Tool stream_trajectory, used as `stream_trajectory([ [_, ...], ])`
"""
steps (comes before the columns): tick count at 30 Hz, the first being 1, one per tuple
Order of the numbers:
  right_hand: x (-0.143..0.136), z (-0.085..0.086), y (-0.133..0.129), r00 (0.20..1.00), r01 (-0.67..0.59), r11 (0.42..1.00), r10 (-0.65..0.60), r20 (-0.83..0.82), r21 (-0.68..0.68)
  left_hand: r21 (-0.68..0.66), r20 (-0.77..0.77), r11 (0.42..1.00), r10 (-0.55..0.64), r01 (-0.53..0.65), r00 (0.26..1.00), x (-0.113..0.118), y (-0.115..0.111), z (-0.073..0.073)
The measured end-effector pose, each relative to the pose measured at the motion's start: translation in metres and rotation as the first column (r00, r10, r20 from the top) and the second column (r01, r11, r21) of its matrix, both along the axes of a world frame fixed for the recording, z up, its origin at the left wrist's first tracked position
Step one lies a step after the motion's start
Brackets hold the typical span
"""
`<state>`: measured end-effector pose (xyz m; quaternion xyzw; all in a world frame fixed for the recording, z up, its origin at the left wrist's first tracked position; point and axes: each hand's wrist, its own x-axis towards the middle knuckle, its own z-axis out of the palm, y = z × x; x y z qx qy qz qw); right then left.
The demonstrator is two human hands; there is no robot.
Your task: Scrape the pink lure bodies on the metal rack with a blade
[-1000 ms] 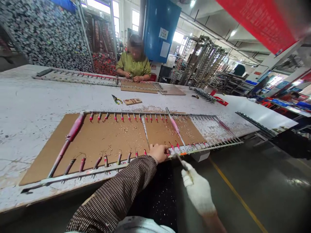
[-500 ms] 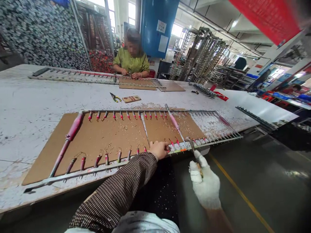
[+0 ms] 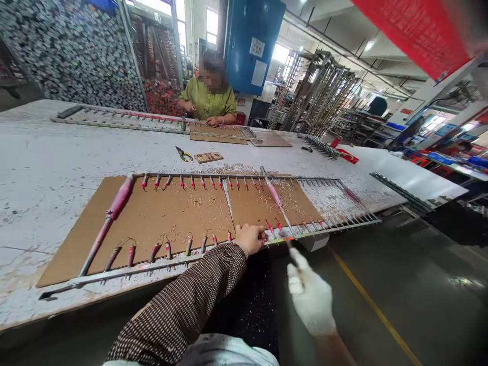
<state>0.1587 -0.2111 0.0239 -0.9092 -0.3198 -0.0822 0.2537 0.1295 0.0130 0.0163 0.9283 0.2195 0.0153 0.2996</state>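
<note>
My left hand (image 3: 249, 239) arched at near edge of metal rack (image 3: 273, 194), hold unclear — white-gloved right hand (image 3: 309, 297) clamped on blurred tool (image 3: 288, 243).

Daylight glows overexposed through the back windows (image 3: 212, 25); the white tabletop (image 3: 415, 175) shines at right. The dim floor (image 3: 400, 274) shows 1 pale glare patch. The right hand (image 3: 310, 297) and tool (image 3: 288, 243) look motion-blurred, probably. Wide-angle distortion stretches the edges.
</note>
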Motion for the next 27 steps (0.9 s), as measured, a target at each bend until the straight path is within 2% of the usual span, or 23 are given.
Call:
stream_trajectory([
  [1, 0.0, -0.004, 0.001, 0.998, -0.053, 0.994, 0.048, -0.049, -0.098, 0.003, 0.005, 1.0, -0.003, 0.003, 1.0, 0.0, 0.0, -0.001],
  [3, 0.002, -0.006, 0.001, 0.993, -0.085, 0.989, 0.074, -0.095, -0.12, 0.012, 0.01, 1.0, -0.006, 0.006, 1.0, 0.0, -0.001, -0.002],
  [7, 0.003, 0.008, -0.005, 0.998, 0.056, 0.991, -0.061, 0.034, 0.124, 0.016, 0.005, 1.0, 0.005, -0.005, 1.0, -0.001, -0.001, -0.001],
  [9, 0.002, 0.006, -0.007, 0.986, 0.101, 0.979, -0.122, 0.114, 0.18, 0.009, 0.006, 1.0, 0.01, -0.01, 1.0, -0.001, -0.001, 0.0],
  [11, 0.0, -0.008, -0.007, 0.991, 0.061, 0.995, -0.069, 0.11, 0.079, 0.003, 0.004, 1.0, 0.008, -0.008, 1.0, -0.002, 0.0, 0.0],
  [13, -0.002, -0.026, -0.007, 0.997, -0.077, 0.988, 0.076, -0.015, -0.133, -0.002, 0.001, 1.0, 0.007, -0.007, 1.0, -0.003, -0.001, 0.0],
  [14, -0.003, -0.032, -0.007, 0.991, -0.129, 0.976, 0.119, -0.066, -0.175, -0.001, 0.0, 1.0, 0.003, -0.003, 1.0, -0.004, -0.001, -0.001],
  [15, -0.004, -0.035, -0.008, 0.989, -0.135, 0.978, 0.125, -0.073, -0.159, 0.001, 0.002, 1.0, -0.002, 0.002, 1.0, -0.004, -0.001, -0.001],
  [17, -0.004, -0.03, -0.011, 0.994, -0.107, 0.994, 0.106, -0.03, -0.031, 0.005, 0.014, 1.0, -0.009, 0.009, 1.0, -0.004, -0.001, -0.002],
  [19, -0.003, -0.018, -0.012, 0.997, -0.037, 0.991, 0.028, 0.07, 0.129, 0.003, 0.028, 1.0, 0.001, -0.001, 1.0, -0.005, 0.0, -0.002],
  [21, -0.001, -0.013, -0.01, 0.987, 0.043, 0.978, -0.073, 0.14, 0.206, -0.006, 0.032, 1.0, 0.013, -0.013, 0.999, -0.005, 0.0, -0.003],
  [23, 0.001, -0.02, -0.007, 0.989, 0.027, 0.989, -0.047, 0.14, 0.144, -0.01, 0.029, 1.0, 0.014, -0.014, 0.999, -0.005, 0.001, -0.005],
  [25, 0.002, -0.032, -0.005, 0.994, -0.089, 0.996, 0.089, 0.058, 0.004, -0.006, 0.035, 1.0, 0.011, -0.01, 0.999, -0.005, 0.0, -0.007],
  [27, 0.002, -0.038, -0.006, 0.996, -0.085, 0.996, 0.085, 0.021, 0.002, 0.004, 0.047, 1.0, 0.006, -0.006, 0.999, -0.005, 0.0, -0.009],
])
